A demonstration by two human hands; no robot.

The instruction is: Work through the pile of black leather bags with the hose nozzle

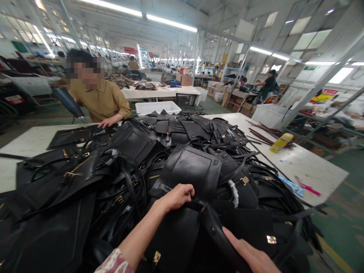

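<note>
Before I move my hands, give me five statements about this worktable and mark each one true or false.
1. The left hand has its fingers curled at the edge of a black bag. True.
2. The right hand is holding a yellow bottle. False: it is against a black bag part, and the yellow bottle is on the white tabletop.
3. A co-worker's hand is at the far left of the bag pile. True.
4. The clasp at lower right is gold-coloured. True.
5. The left sleeve is plain black. False: the left sleeve is patterned.
</note>
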